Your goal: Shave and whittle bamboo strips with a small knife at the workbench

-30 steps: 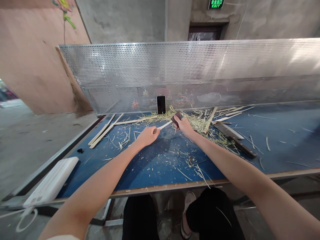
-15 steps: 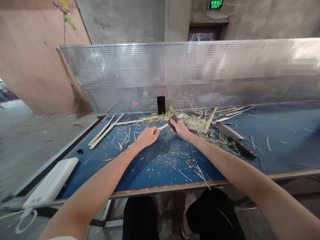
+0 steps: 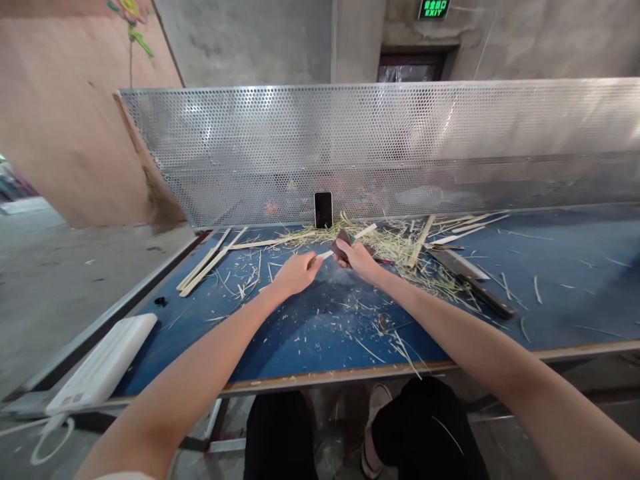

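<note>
A pale, narrow strip, bamboo by its look (image 3: 366, 231), runs slantwise between my two hands over the blue table. My left hand (image 3: 299, 272) is closed on its near end. Around its middle my right hand (image 3: 356, 259) pinches a folded piece of dark brown sandpaper (image 3: 342, 244), and the strip's far end sticks out past it. Only a short length of strip shows between the hands. Fine pale dust and shavings lie on the table beneath them.
Shavings (image 3: 395, 241) are heaped behind my hands, by an upright phone (image 3: 323, 211). A cleaver (image 3: 470, 280) lies at right. Bamboo strips (image 3: 213, 263) and a white power strip (image 3: 105, 363) lie at left. A perforated metal panel (image 3: 350, 147) closes the back.
My right hand and the sandpaper have slid slightly left along the strip, closer to my left hand. More of the strip's far end now shows. The left hand has barely moved.
</note>
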A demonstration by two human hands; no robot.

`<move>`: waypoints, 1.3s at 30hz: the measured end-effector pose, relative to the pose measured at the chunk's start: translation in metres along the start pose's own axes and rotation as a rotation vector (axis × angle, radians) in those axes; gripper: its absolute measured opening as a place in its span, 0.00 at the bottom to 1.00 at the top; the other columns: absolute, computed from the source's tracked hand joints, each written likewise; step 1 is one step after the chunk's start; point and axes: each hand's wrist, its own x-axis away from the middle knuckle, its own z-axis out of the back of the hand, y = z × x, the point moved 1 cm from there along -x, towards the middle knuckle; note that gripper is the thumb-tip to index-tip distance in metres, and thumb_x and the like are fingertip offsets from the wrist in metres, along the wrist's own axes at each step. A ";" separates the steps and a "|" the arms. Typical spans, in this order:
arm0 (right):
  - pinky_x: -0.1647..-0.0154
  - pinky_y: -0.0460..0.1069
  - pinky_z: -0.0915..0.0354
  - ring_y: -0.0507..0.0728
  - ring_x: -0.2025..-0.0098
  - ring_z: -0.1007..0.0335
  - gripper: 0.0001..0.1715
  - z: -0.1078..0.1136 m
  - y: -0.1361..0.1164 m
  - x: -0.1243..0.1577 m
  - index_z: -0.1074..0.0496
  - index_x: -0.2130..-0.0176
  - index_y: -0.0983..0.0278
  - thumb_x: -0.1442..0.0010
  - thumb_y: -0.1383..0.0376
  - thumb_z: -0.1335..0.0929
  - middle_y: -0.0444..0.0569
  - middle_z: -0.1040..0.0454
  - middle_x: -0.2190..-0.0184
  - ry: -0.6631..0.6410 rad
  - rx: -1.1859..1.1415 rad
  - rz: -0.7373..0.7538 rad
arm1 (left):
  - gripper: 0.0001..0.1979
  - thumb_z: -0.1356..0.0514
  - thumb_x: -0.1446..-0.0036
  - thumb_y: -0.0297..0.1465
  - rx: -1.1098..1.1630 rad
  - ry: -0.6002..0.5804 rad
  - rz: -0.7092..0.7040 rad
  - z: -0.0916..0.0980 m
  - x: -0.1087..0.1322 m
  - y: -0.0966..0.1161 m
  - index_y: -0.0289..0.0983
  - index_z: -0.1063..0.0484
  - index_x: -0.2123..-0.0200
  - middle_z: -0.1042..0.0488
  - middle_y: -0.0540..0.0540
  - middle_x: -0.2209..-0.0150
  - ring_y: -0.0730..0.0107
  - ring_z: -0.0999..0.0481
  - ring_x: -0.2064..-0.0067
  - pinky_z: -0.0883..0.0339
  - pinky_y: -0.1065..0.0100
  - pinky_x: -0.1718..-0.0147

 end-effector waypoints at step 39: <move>0.76 0.46 0.42 0.50 0.80 0.42 0.29 0.000 -0.026 0.022 0.23 0.50 0.64 0.30 0.42 0.33 0.41 0.29 0.81 -0.297 0.191 0.254 | 0.25 0.49 0.28 0.49 0.166 -0.005 -0.082 0.004 -0.006 -0.006 0.41 0.43 0.75 0.43 0.52 0.79 0.69 0.43 0.74 0.52 0.63 0.71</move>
